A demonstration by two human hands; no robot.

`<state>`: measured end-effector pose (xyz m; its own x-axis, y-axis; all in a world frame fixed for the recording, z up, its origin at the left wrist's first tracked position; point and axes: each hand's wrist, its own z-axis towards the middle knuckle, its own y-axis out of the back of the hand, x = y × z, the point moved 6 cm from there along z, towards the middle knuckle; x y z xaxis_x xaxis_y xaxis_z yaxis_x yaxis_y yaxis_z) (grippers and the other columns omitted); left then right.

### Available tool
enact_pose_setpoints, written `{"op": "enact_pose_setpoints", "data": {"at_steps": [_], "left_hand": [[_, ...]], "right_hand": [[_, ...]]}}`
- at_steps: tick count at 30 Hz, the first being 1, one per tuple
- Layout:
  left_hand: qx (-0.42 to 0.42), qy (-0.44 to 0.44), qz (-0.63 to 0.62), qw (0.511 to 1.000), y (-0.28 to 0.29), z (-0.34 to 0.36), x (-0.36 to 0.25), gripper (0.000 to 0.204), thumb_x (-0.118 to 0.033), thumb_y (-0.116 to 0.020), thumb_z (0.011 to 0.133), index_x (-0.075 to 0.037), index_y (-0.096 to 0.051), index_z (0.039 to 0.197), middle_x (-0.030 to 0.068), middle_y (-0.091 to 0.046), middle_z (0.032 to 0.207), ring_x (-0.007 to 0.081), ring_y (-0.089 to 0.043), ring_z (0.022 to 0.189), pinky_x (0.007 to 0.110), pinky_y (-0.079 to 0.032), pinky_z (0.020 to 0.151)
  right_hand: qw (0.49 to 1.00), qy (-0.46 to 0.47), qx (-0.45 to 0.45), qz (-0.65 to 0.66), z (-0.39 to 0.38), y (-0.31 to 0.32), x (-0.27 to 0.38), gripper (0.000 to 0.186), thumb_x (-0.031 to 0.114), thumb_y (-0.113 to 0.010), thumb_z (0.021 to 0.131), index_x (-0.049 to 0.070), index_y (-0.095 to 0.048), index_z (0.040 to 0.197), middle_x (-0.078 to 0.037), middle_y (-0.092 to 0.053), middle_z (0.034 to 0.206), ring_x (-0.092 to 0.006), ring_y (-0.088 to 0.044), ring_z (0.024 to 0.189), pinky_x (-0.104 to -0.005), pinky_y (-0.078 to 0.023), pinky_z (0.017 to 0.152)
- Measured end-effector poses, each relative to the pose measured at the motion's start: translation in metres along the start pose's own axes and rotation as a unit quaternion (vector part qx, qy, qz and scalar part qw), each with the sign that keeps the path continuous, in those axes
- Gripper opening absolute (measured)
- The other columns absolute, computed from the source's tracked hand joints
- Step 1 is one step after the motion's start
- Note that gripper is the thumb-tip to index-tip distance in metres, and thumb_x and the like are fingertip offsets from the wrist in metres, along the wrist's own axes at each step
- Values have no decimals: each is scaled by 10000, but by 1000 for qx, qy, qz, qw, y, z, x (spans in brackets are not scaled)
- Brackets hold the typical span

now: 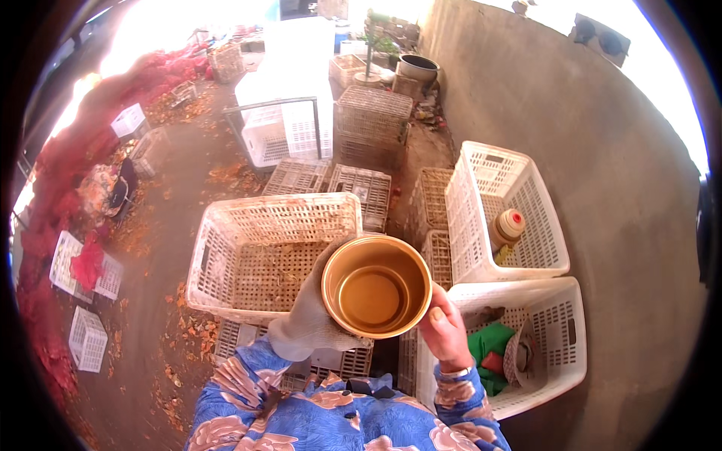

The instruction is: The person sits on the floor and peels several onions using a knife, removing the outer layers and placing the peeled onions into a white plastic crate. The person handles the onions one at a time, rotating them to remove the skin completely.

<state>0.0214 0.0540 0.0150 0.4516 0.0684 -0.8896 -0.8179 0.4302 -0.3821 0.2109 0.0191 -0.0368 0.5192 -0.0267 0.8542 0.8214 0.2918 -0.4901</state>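
Observation:
A round gold-coloured metal pot [373, 297] is held level in front of me, its empty inside facing up. My left hand [304, 319], in a grey knit glove, is closed round its left side and underside. My right hand [444, 331], bare, pinches its right side with thumb and fingers. Beyond the pot stands an empty, dirty white plastic crate [233, 278]. At the lower right another crate [562, 334] holds a green cloth [487, 346] and a grey patterned item [525, 361]. Above it, a crate [549, 240] holds a cream container with a red-topped lid [508, 229].
Stacked crates [372, 128] and a white bin [286, 120] stand farther ahead. A concrete wall [609, 195] runs along the right. On the left, a dirt floor [158, 225] with dry leaves borders heaped red netting [45, 286] and scattered small crates [89, 338]. A dark tub [417, 69] sits behind.

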Motion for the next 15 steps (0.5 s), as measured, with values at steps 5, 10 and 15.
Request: {"op": "enact_pose_setpoints", "data": {"at_steps": [5,10,15], "left_hand": [[-60,55,24,996,0,-2,38,1139,-174,-929,530,-8,-230,1414,142,-416,1386,237,-432,1279,388,-363,1071],[-39,-29,214,976,-2,6,44,1084,-225,-924,536,-4,-286,1384,140,-448,1356,235,-464,1247,382,-388,1045],[-59,14,251,966,3,20,67,1056,-170,-905,538,-8,-294,1384,133,-466,1335,228,-468,1245,368,-396,1042]], "right_hand": [[978,-60,1,199,13,-20,-39,717,508,-565,898,93,-331,1433,-101,-416,1432,-269,-396,1315,-465,-328,1088],[950,-123,-17,286,18,-13,-70,864,683,-518,811,113,-340,1435,-71,-418,1437,-245,-391,1317,-440,-295,1105],[951,-91,-31,295,40,16,-62,796,519,-641,835,137,-300,1444,-82,-404,1419,-249,-404,1298,-437,-347,1069]]}}
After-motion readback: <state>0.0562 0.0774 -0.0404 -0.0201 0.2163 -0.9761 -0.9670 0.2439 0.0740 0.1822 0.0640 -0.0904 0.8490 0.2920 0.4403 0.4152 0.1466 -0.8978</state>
